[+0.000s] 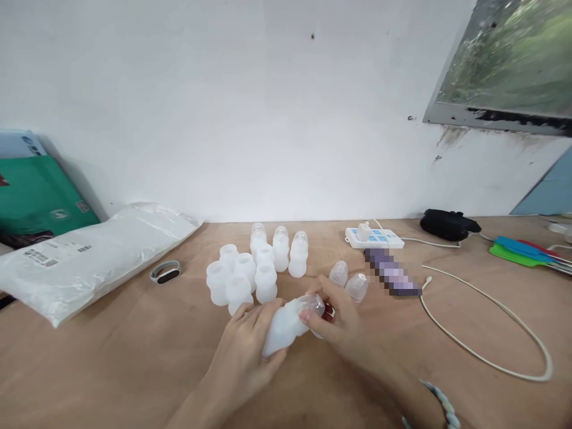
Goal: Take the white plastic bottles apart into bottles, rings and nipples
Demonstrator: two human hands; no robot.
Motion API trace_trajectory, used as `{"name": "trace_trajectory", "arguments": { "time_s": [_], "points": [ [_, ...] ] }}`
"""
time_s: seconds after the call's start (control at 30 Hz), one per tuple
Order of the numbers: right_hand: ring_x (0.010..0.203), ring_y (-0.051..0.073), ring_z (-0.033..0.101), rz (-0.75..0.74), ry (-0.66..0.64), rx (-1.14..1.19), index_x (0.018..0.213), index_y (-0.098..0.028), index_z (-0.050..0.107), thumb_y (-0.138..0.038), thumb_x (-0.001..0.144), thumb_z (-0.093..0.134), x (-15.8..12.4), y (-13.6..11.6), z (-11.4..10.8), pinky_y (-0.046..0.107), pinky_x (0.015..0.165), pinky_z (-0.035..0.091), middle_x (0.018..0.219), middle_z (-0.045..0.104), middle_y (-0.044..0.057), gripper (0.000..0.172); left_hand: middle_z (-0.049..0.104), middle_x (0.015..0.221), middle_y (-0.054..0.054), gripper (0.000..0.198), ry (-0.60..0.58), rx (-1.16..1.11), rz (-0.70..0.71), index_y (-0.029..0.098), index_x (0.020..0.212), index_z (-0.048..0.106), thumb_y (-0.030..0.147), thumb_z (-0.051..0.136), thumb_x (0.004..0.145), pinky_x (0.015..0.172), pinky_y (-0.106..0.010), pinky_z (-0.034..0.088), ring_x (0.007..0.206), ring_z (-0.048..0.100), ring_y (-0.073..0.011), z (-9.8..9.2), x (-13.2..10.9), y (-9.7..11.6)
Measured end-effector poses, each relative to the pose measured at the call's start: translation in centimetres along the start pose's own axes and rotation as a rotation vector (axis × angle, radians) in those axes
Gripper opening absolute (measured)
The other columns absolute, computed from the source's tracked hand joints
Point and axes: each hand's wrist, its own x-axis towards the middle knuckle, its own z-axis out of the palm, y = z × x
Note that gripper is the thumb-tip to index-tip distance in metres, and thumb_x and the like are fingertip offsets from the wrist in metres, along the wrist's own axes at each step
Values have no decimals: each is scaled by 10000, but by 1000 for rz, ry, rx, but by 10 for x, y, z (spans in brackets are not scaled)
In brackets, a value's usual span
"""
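My left hand (250, 342) is wrapped round the lower part of a white translucent bottle (282, 330), which lies tilted with its top to the right. At that end my right hand (337, 313) pinches a clear dome cap (314, 304) that sits over the bottle's mouth. Just behind my hands stand several open white bottles (239, 289) in a cluster. Three more bottles with clear caps, one of them a capped bottle (298, 255), stand farther back. Two loose clear caps (357, 287) rest beyond my right hand. Something pale beneath my right fingers is mostly hidden.
A white plastic parcel (89, 253) and a wristband (165, 272) lie on the left of the brown-covered table (111, 369). To the right are a power strip (374, 237), a blurred-out phone (392, 273), a white cable (487, 357), a black pouch (449, 224) and coloured spatulas (525, 251).
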Motion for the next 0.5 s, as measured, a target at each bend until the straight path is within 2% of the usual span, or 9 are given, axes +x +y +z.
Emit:
{"name": "trace_trajectory", "arguments": {
  "time_s": [0.1, 0.17, 0.27, 0.33, 0.37, 0.43, 0.5],
  "points": [
    [546, 112, 398, -36, -63, -10, 766, -220, 519, -363, 805, 635, -1, -3, -9, 231, 487, 309, 615, 452, -55, 188, 707, 970, -51, 331, -128, -315, -182, 227, 1140, 547, 251, 625, 819, 684, -342, 525, 813, 652, -232, -6, 0, 6],
    [571, 120, 420, -43, -108, 32, 801, -219, 556, -375, 816, 635, -3, -3, -14, 236, 508, 331, 641, 475, -45, 176, 689, 958, -36, 302, -252, -635, -305, 233, 1089, 577, 287, 644, 799, 675, -314, 528, 811, 642, -208, -12, 1, 9],
    [593, 127, 454, -55, -86, 154, 856, -218, 595, -408, 808, 647, -2, -1, -22, 240, 525, 361, 678, 508, -34, 203, 634, 748, 21, 365, -610, -1168, -538, 207, 1039, 578, 321, 702, 715, 537, -228, 471, 600, 573, -131, -22, 6, 9],
    [569, 121, 455, -55, 72, 271, 857, -224, 583, -433, 805, 632, 3, 1, -32, 230, 501, 364, 685, 515, -36, 221, 595, 646, 46, 438, -857, -1378, -652, 178, 973, 586, 337, 781, 614, 473, -194, 412, 498, 500, -93, -24, 8, 9],
    [547, 116, 445, -52, 188, 324, 844, -229, 565, -442, 811, 612, 7, 2, -40, 223, 481, 357, 677, 509, -41, 220, 591, 626, 48, 473, -923, -1427, -683, 169, 949, 590, 343, 817, 572, 461, -187, 394, 478, 479, -82, -24, 8, 8],
    [506, 105, 404, -79, 435, 349, 810, -237, 519, -428, 829, 576, 16, 4, -58, 212, 471, 346, 624, 472, -60, 200, 601, 635, 43, 533, -943, -1455, -701, 162, 957, 594, 365, 858, 541, 466, -186, 396, 489, 488, -82, -22, 8, 8],
    [513, 109, 419, -70, 565, 192, 847, -234, 529, -448, 845, 566, 23, 7, -80, 221, 494, 358, 633, 485, -56, 217, 612, 670, 41, 589, -863, -1456, -701, 168, 1019, 580, 393, 868, 558, 506, -198, 440, 543, 531, -98, -18, 7, 7]
  ]
}}
